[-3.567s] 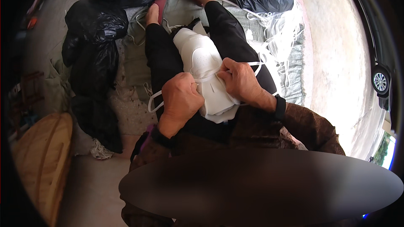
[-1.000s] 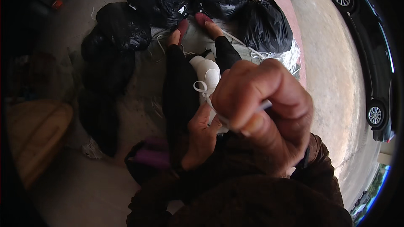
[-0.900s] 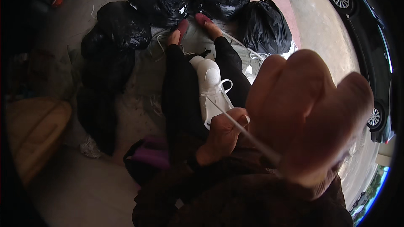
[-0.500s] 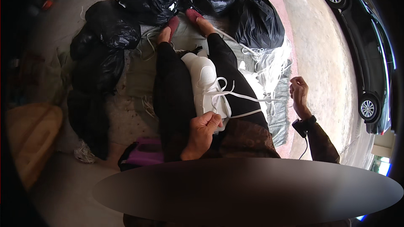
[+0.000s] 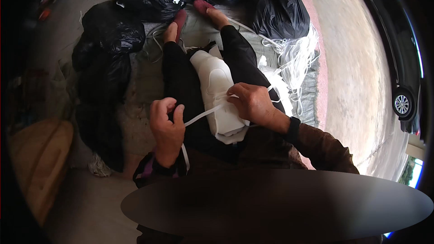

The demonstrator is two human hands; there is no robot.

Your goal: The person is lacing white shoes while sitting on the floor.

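A white shoe (image 5: 217, 79) lies lengthwise across my lap, its toe pointing away from me. My left hand (image 5: 167, 129) is left of the shoe, thumb and fingers closed on a flat white shoelace (image 5: 203, 115). From the shoe the lace stretches to that hand, and its loose end hangs below by the wrist. Over the shoe's lacing area my right hand (image 5: 254, 103) is bent, fingers pinched together on the lace; the fingertips partly cover the spot. White strands show just beyond its knuckles.
A bundle of white laces (image 5: 296, 63) lies right of my legs on a grey-green sheet (image 5: 309, 104). Black plastic bags (image 5: 280, 9) ring my feet and left side. A brown wooden piece (image 5: 40, 153) is at far left. A dark car (image 5: 398, 54) stands far right.
My right hand has come in from the far right to the shoe. My left hand has left the shoe and moved left, drawing the lace to that side.
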